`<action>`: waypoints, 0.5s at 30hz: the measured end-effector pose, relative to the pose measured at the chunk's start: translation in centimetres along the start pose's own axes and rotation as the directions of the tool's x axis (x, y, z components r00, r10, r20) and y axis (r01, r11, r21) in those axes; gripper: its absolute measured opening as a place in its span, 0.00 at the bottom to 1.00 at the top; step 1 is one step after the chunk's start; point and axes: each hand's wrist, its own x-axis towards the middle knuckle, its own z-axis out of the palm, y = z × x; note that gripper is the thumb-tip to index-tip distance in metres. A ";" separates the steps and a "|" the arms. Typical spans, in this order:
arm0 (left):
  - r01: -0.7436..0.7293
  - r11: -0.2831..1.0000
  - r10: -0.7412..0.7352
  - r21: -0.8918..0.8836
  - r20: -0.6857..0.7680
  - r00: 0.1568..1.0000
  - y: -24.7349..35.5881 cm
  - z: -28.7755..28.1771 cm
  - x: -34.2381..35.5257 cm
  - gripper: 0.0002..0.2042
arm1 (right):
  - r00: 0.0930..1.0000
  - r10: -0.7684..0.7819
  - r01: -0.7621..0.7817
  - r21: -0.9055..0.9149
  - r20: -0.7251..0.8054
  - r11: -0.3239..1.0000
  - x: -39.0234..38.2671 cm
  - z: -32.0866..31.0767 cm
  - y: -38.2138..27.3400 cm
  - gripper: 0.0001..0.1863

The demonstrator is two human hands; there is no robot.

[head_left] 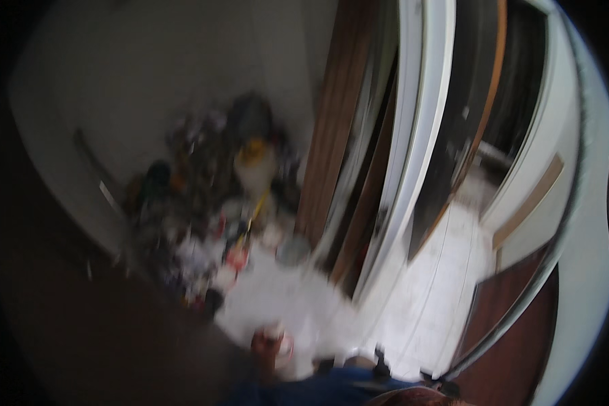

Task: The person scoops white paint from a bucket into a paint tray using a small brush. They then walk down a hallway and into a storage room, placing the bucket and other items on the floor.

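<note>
Blurred fingers of the left hand (pixel 265 345) appear curled at a small pale object with a reddish edge (pixel 286 346), but motion smears both; I cannot tell whether they pinch it or merely overlap it in the view. That object sits low, a little left of centre, right beside the hand, with white floor (pixel 284 304) behind it; its exact kind is unclear. The right hand cannot be picked out. Blue clothing (pixel 304 389) runs along the lower edge, cut off there, and next to it a reddish-brown shape (pixel 416 398) is too cropped to name.

Farther off, a heap of mixed items (pixel 203 176) lies against the grey wall (pixel 135 74), its left side sinking into shadow. Within it only a few colours separate: a yellow item (pixel 253 153) above a pale bulky form, and a thin yellow stick-like length (pixel 258 212) slanting down. A grey rounded item (pixel 293 250) rests at the heap's right edge, near the foot of an upright brown wooden panel (pixel 335 122). Right of that stands a white frame (pixel 426 135), bent by the lens, its top cut off. The far left and lower left are mostly lost in darkness.
</note>
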 end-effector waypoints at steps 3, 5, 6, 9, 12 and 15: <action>-0.009 0.999 0.009 -0.040 0.005 1.000 1.4 1.9 4.7 0.13 | 0.999 0.005 -0.006 -0.026 -0.054 1.000 6.9 1.9 -4.9 0.16; -0.007 0.999 0.007 -0.043 -0.011 1.000 2.6 3.0 6.9 0.13 | 0.998 0.011 -0.013 -0.040 -0.054 0.999 10.1 2.9 -7.4 0.16; -0.005 0.999 0.004 -0.046 -0.024 1.000 3.2 3.3 7.6 0.13 | 0.998 0.015 -0.018 -0.050 -0.055 0.999 11.4 3.2 -8.3 0.16; 0.000 0.998 -0.001 -0.065 -0.011 1.000 4.7 4.6 9.8 0.13 | 0.998 0.028 -0.032 -0.064 -0.056 0.997 14.4 4.5 -10.2 0.17; 0.023 1.000 -0.019 -0.017 0.169 0.985 5.2 7.2 13.3 0.26 | 0.996 0.050 -0.055 -0.064 -0.073 0.996 16.6 5.7 -10.8 0.17; -0.044 0.997 0.050 0.066 -0.092 0.995 5.3 10.5 18.3 0.21 | 0.992 0.095 -0.100 -0.052 -0.081 0.994 17.2 6.7 -10.0 0.17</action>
